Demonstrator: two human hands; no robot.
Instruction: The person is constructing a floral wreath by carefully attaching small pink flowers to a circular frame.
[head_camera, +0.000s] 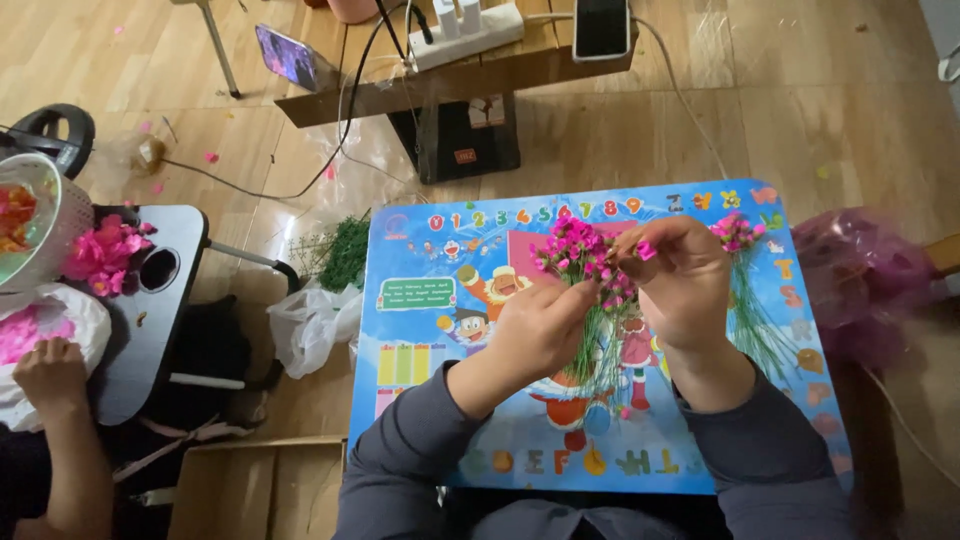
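Gripping a bunch of small pink artificial flowers (578, 255) by its thin green stems, the left hand (535, 330) closes its fingers around the stalks above a bright blue children's play table (420, 400) printed with cartoon figures, digits and letters. The right hand (680, 280) is raised just beside the bunch, its fingertips pinched on a single pink blossom (645, 250) at the edge of the flower heads, so both hands are closed on the flowers. The green stems hang down between the two wrists toward the tabletop. A second spray of pink flowers with green stems (745, 290) lies on the table to the right of the right hand, close to it. Further right, off the table edge, sits a crumpled pink plastic bag (860, 280). Beyond the table stands a low wooden bench (480, 70) carrying a white power strip (465, 30) and a phone (601, 27). On the floor to the left lie a white plastic bag (310, 325) and a clump of green stems (345, 250). At the far left another person's hand (48, 370) rests by a small grey table (170, 280) holding loose pink petals (100, 255).
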